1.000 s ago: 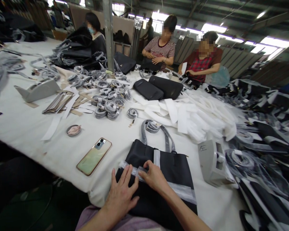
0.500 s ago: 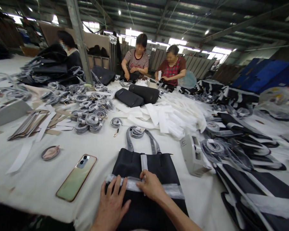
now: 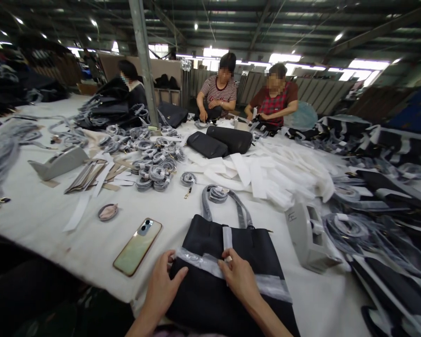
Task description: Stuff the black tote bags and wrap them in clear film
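A black handbag (image 3: 203, 295) lies flat in front of me, its wrapped handles pointing away. A clear film band (image 3: 273, 286) crosses its front, and a white strip (image 3: 227, 238) runs down from the top edge. My left hand (image 3: 165, 281) is at the bag's left edge by the end of the band, fingers curled round the edge, thumb apart on the front. My right hand (image 3: 239, 276) rests at the middle of the band, below the white strip, thumb and index finger pinched together; what lies between them is too small to make out.
Left of the bag lie a phone (image 3: 137, 247) and a small round dish (image 3: 108, 212). A tape dispenser (image 3: 307, 238) stands at the right. Beyond are coiled straps (image 3: 157, 173), white strips (image 3: 277, 173) and black pouches (image 3: 229, 139). Several people work across the table.
The view has swung left, so things appear further right. My left hand has gone from lying spread on the film band to the bag's left edge. My right hand stays near the band's middle.
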`<state>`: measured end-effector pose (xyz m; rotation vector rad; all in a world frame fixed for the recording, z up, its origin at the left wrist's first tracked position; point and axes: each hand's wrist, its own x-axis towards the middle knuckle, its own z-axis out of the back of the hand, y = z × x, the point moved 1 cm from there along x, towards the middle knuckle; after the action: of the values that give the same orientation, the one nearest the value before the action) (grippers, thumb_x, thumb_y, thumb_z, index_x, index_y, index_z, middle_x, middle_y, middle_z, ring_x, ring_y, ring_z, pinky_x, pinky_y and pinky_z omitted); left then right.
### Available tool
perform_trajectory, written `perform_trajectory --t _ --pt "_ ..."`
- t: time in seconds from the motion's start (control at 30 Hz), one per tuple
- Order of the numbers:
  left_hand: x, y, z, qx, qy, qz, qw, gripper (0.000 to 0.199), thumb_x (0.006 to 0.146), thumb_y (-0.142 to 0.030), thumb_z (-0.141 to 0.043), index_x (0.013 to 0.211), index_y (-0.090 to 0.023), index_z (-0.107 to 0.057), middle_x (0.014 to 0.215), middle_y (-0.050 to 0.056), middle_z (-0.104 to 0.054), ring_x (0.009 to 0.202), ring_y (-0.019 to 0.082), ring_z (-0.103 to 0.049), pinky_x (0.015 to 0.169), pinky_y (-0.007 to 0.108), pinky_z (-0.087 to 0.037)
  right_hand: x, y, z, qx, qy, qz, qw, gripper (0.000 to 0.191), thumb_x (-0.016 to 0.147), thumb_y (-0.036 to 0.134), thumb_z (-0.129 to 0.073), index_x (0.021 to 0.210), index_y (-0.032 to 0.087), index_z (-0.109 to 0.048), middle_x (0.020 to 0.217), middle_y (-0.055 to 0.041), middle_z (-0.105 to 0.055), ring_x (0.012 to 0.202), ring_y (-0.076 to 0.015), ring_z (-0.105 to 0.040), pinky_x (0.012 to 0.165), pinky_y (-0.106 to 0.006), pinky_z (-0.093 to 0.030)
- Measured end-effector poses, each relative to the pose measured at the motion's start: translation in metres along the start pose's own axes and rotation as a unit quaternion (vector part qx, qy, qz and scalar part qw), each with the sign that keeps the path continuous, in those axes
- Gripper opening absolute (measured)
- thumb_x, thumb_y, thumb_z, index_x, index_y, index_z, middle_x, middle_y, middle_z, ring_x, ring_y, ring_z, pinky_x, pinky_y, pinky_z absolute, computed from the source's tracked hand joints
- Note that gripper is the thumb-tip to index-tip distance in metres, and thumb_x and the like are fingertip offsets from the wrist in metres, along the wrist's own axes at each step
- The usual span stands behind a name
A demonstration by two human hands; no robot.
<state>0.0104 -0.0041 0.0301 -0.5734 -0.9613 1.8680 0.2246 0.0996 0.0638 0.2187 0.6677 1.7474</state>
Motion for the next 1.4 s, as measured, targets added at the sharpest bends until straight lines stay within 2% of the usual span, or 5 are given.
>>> perform_trajectory --t 0.5,0.7,0.87,1.17,1.4 --pt "0.017 0.023 -0.012 0.019 0.090 0.062 0.994 0.077 0.073 -0.068 -0.053 0.120 -0.007 -0.049 0.111 0.017 -0.060 0.106 0.034 -0.058 0.091 0.050 -0.048 -0.027 0.001 -0.009 0.007 -0.106 0.017 0.994 0.016 0.089 0.026 -0.052 0.103 0.022 -0.058 0.060 0.0032 -0.059 0.058 -0.0167 -0.060 0.056 -0.025 -0.029" --pt "0.001 -0.004 -0.009 0.117 -0.058 -0.191 0.973 0.040 0.088 -0.038 -0.050 0.122 -0.018 -0.053 0.123 0.014 -0.057 0.116 0.031 -0.052 0.100 0.051 -0.040 -0.043 0.000 -0.008 0.119 -0.137 0.103 0.978 0.017 0.089 0.023 -0.050 0.103 0.019 -0.058 0.075 -0.0016 -0.062 0.069 -0.0173 -0.061 0.065 -0.026 -0.042" --pt "-0.007 -0.013 -0.015 0.145 -0.003 -0.314 0.938 0.036 0.091 -0.016 -0.041 0.125 -0.022 -0.053 0.123 0.009 -0.060 0.113 0.024 -0.054 0.098 0.044 -0.043 -0.033 0.023 0.002 0.079 -0.109 0.175 0.975 0.043 0.080 0.023 -0.063 0.121 0.018 -0.052 0.116 -0.0108 -0.057 0.106 -0.0233 -0.055 0.091 -0.033 -0.044" --pt "-0.001 -0.019 -0.017 0.082 -0.066 -0.161 0.981 0.045 0.087 -0.035 -0.054 0.128 -0.021 -0.044 0.122 0.011 -0.051 0.116 0.029 -0.048 0.099 0.052 -0.041 0.000 0.045 0.015 -0.046 0.011 0.182 0.982 0.012 0.086 0.027 -0.058 0.078 0.021 -0.066 0.084 -0.0040 -0.064 0.087 -0.0216 -0.056 0.078 -0.033 -0.039" --pt "0.009 -0.027 -0.020 0.067 -0.047 -0.074 0.994 0.061 0.080 -0.036 -0.059 0.135 -0.021 -0.037 0.124 0.011 -0.049 0.121 0.031 -0.044 0.101 0.054 -0.037 0.008 0.054 0.023 0.083 0.113 0.172 0.975 0.012 0.085 0.021 -0.054 0.090 0.020 -0.064 0.072 0.0002 -0.064 0.067 -0.0141 -0.058 0.063 -0.024 -0.036"
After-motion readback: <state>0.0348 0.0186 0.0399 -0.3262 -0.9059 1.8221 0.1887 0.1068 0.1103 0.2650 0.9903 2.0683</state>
